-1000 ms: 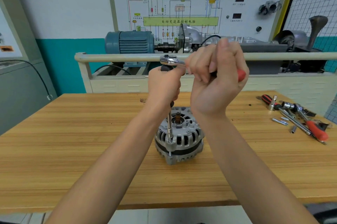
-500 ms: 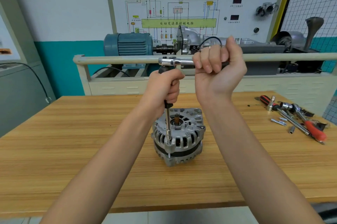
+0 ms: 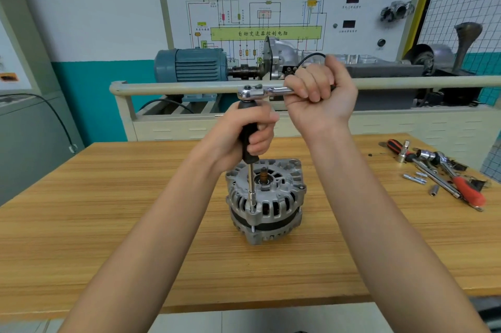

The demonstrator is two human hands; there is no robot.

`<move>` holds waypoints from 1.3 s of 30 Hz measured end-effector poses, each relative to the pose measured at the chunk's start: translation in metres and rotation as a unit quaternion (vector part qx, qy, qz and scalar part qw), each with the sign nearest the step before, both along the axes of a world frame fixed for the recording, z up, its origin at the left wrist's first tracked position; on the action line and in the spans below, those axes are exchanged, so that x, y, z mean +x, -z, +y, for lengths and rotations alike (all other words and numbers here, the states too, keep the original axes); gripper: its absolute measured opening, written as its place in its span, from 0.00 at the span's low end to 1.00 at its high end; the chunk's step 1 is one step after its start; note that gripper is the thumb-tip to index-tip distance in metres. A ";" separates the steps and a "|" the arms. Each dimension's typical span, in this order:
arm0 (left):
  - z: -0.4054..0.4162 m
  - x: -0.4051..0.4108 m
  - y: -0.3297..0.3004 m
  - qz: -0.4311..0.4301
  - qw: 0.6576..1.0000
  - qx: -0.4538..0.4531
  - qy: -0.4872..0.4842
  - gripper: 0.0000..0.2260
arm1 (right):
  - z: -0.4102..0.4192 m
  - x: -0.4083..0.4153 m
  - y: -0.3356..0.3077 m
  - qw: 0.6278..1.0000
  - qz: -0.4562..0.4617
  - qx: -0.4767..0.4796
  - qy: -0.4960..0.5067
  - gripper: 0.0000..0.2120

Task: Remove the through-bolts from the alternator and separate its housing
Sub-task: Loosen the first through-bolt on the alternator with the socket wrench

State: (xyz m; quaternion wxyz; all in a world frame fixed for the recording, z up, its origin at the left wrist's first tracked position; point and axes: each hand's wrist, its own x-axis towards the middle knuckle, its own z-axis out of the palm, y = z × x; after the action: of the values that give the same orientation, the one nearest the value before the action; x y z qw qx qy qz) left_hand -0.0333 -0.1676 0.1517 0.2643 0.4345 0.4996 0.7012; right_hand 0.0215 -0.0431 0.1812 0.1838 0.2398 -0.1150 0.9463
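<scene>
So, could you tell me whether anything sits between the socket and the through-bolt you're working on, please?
Nothing visible does. The extension bar runs straight down from the left hand to the bolt at the alternator rim, clear of the centre shaft. The right hand holds the ratchet on top.

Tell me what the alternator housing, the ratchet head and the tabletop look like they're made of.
Alternator housing: looks like cast aluminium, going by its dull pale grey, matte surface and moulded ribs and slots.
Ratchet head: probably chrome-plated steel, mirror-bright with sharp highlights.
Tabletop: wood or a wood-look laminate, with yellowish straight grain lines and a smooth, low sheen; the picture cannot tell which.
</scene>
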 end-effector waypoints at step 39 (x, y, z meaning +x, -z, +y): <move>0.029 0.016 0.001 -0.017 0.926 0.018 -0.377 0.18 | -0.051 0.024 0.017 0.854 0.206 0.201 0.433 0.13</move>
State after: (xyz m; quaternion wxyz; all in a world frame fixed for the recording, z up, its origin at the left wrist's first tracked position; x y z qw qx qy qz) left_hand -0.0172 -0.1387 0.1503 -0.0187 0.2072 0.6090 0.7654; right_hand 0.0459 -0.0939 0.1643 0.5425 0.3868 -0.3541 0.6563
